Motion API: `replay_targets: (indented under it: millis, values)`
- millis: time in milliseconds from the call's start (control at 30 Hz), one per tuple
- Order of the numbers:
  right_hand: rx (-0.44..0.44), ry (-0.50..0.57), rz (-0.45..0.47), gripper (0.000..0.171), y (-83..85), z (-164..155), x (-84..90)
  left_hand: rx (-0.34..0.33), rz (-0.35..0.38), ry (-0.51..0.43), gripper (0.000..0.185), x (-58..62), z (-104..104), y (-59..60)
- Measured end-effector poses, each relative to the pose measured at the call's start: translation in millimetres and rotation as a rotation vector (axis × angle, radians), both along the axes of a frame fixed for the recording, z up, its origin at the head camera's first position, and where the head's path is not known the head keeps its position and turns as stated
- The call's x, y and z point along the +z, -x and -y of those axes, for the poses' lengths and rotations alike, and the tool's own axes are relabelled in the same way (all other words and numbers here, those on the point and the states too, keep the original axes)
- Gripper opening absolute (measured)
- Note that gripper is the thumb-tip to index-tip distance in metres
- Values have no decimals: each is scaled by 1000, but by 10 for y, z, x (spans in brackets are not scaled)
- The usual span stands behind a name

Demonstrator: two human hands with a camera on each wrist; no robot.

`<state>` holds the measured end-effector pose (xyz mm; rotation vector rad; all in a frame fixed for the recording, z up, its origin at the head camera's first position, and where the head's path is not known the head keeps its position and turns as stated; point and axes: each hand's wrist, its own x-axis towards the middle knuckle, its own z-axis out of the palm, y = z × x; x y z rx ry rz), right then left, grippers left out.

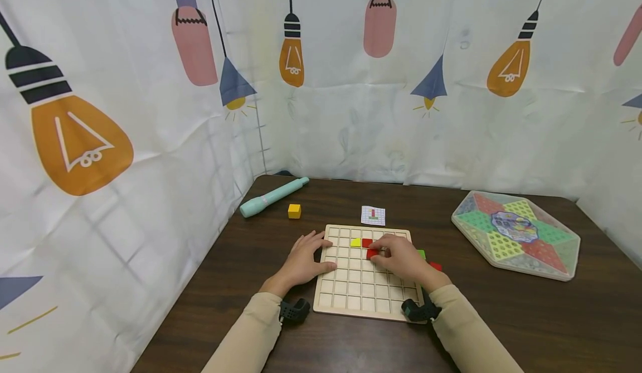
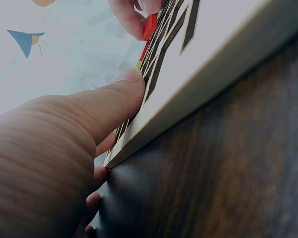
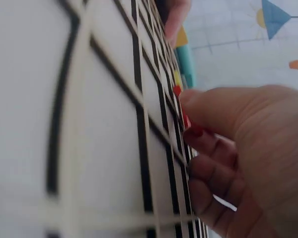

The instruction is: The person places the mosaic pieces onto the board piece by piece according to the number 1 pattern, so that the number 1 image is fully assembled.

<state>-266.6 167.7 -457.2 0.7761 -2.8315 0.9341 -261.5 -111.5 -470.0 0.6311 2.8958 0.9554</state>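
Note:
A pale wooden grid board (image 1: 353,303) lies on the dark table. My left hand (image 1: 302,260) rests at its left edge, thumb on the board's surface and fingers spread along the side. Over the upper part of the grid, my right hand (image 1: 403,258) pinches a red tile (image 1: 371,254) between thumb and fingers; the left wrist view shows this red tile (image 2: 150,27) tilted off the board. Just beyond it sit another red tile (image 1: 367,242) and a yellow tile (image 1: 355,242) in neighbouring squares. The right hand partly covers the squares beneath it.
Beside the board's right edge lie a green piece (image 1: 421,254) and a red piece (image 1: 435,266), partly hidden by the right arm. Farther back are a patterned card (image 1: 373,215), a yellow cube (image 1: 294,211), a teal tube-shaped object (image 1: 273,196) and a hexagonal game box (image 1: 562,267).

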Motion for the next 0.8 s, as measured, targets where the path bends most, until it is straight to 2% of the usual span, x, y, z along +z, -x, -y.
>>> replay_targets:
  millis: [300, 800]
  values:
    - [-48, 9, 9, 26, 16, 81, -75, 0, -11, -2, 56, -12, -8, 5]
    - [-52, 28, -6, 25, 16, 81, -126, 1, -21, -3, 56, -18, -2, 8]
